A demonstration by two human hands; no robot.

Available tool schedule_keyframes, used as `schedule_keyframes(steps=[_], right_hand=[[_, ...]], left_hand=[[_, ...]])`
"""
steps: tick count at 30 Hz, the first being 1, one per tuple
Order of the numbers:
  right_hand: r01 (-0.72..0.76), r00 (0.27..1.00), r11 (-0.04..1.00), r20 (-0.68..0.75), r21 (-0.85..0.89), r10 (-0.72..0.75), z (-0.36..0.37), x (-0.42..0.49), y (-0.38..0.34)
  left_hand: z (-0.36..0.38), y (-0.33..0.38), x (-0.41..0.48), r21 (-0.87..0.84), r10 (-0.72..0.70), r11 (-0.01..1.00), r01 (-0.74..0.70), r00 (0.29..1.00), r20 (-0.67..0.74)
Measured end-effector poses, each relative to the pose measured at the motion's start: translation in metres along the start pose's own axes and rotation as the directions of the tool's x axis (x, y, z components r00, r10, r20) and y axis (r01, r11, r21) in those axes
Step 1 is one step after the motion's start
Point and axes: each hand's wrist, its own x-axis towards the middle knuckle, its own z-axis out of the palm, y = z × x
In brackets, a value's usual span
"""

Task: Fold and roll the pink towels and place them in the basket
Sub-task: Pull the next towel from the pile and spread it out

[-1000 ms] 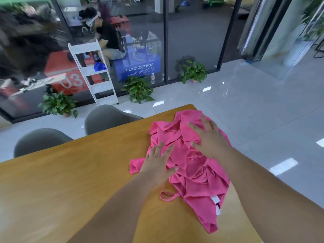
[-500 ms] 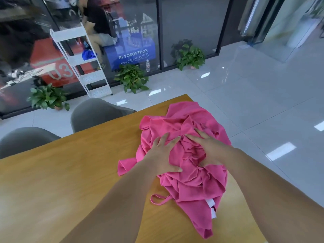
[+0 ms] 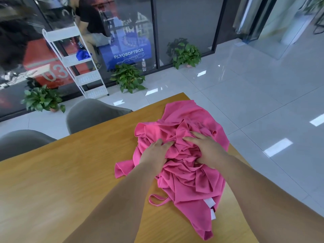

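We find the pink towels (image 3: 185,183) heaped at the table's (image 3: 70,181) right end, left hand (image 3: 155,154) and right hand (image 3: 206,149) sunk in, grip indeterminable; we advise isolating one towel by its edge.

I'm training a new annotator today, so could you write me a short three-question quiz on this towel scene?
1. True or false: a basket stands on the table.
2. Where do the left hand and the right hand rest? A) on the heap of pink towels; B) on a grey chair; C) on bare wood.
3. Fill in: the tags at the heap's near end are ____.
Key: 1 false, no basket is in view; 2 A; 3 white.
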Motion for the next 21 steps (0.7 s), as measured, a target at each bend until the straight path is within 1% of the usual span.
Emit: schedule_keyframes(steps=[3,6,10,13,17,21], right_hand=[[0.015,1.000,0.990,-0.013,0.137,-0.014,-0.012,-0.003,-0.005],[0.032,0.999,0.974,-0.034,0.225,-0.025,-0.030,-0.003,-0.013],[0.053,0.997,0.971,-0.073,0.234,-0.037,-0.067,-0.004,-0.039],[0.067,0.993,0.957,-0.113,0.281,-0.036,-0.093,-0.010,-0.066],[0.129,0.978,0.949,-0.197,0.287,-0.073,-0.120,-0.021,-0.114],[0.208,0.949,0.941,-0.287,0.267,-0.128,-0.138,-0.035,-0.174]], left_hand=[[-0.014,-0.005,-0.007,-0.068,0.019,0.997,-0.019,1.000,-0.002],[-0.032,-0.009,-0.015,-0.140,0.037,0.989,-0.046,0.997,-0.066],[-0.059,-0.018,-0.028,-0.214,0.026,0.975,-0.062,0.985,-0.168],[-0.081,-0.025,-0.043,-0.272,0.020,0.958,-0.088,0.969,-0.245],[-0.113,-0.037,-0.072,-0.320,0.022,0.934,-0.157,0.922,-0.386],[-0.147,-0.057,-0.114,-0.319,-0.006,0.932,-0.174,0.871,-0.491]])
